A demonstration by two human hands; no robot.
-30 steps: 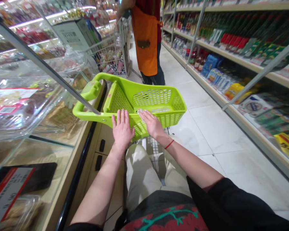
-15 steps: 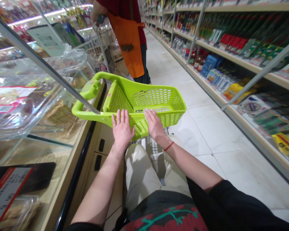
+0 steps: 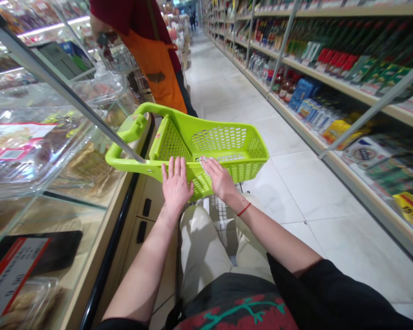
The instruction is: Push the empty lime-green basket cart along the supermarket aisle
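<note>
On my far left runs a glass display case [image 3: 44, 151] of packaged food. Ahead of it stands a person in an orange apron [image 3: 154, 64], beside a wire shopping cart [image 3: 119, 59]. Directly in front of me sits my lime-green plastic basket cart [image 3: 223, 142], its handle close to the case. My left hand [image 3: 176, 185] lies flat and open against the near wall, fingers spread. My right hand [image 3: 220, 178], with a red string bracelet [image 3: 243, 210] at the wrist, rests open on the rim. Neither hand grips. To the right, stocked shelves [image 3: 330, 73] line the tiled aisle floor [image 3: 296, 192]. I read this step as pushing the cart; the next move calls for keeping it clear of the case.
</note>
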